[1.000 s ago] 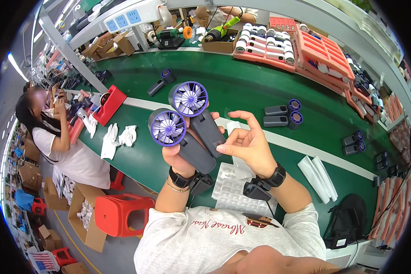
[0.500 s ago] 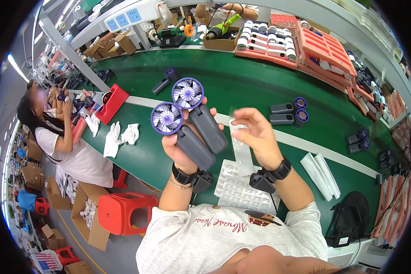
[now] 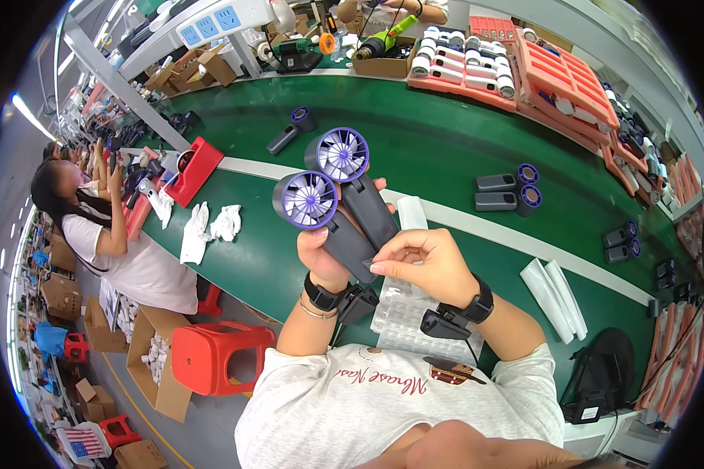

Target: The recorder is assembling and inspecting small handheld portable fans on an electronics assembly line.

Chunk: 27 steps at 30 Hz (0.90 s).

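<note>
I see a person holding one small fan [image 3: 336,232] and a second fan [image 3: 361,199] side by side in the left hand [image 3: 326,256]. Both have dark grey handles and round purple heads. The left fingers [image 3: 313,238] curl round the two handles: the thumb is on one side, and other fingertips peek out on the other. The round heads stick out past them, away from the person. The right hand [image 3: 440,270] has its fingers [image 3: 383,268] pinched together at the bottom end of the first fan's handle. I can't tell if something thin is between them. Below the right fingers, a patterned white sheet [image 3: 399,319] lies on the green tabletop [image 3: 266,203]. Just past them is a pale strip [image 3: 411,213]. Two long white pieces [image 3: 544,301] lie to their right. White gloves [image 3: 195,238] lie well left of the left fingers. Past those fingers lies another fan [image 3: 284,141], and a pair of fans [image 3: 496,202] is beyond the right fingers, off to the right.
</note>
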### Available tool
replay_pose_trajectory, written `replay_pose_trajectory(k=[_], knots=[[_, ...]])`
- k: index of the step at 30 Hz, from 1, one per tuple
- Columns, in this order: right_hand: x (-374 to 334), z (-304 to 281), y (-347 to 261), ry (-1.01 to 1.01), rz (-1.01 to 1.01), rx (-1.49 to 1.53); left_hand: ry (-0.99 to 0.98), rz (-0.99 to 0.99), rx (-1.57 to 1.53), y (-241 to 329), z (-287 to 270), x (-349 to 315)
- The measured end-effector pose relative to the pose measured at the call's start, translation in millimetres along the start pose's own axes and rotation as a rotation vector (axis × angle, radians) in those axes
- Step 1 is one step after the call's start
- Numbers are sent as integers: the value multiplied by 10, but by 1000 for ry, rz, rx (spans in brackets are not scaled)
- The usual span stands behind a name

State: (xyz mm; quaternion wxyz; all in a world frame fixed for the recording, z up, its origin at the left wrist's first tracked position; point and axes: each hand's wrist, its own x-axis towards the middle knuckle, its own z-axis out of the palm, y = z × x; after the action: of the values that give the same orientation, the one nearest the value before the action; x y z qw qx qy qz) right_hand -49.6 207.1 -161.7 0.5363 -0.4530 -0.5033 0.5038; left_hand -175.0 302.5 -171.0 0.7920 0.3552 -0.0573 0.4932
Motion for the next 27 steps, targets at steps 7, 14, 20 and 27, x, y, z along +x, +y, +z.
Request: replay_pose_trajectory(k=[7,14,20,27], knots=[[6,48,56,38,-107,-49,-5,-37,9,0,0,-15],[23,31,-49,161,-35,-347,8,-33,8,-5,10,-20],[230,-80,240,130,-243,-40,-67,-95,-109,-78,48,6],[121,-125,141,164,-183,-177,-77,-77,-238,-147,-71,46]])
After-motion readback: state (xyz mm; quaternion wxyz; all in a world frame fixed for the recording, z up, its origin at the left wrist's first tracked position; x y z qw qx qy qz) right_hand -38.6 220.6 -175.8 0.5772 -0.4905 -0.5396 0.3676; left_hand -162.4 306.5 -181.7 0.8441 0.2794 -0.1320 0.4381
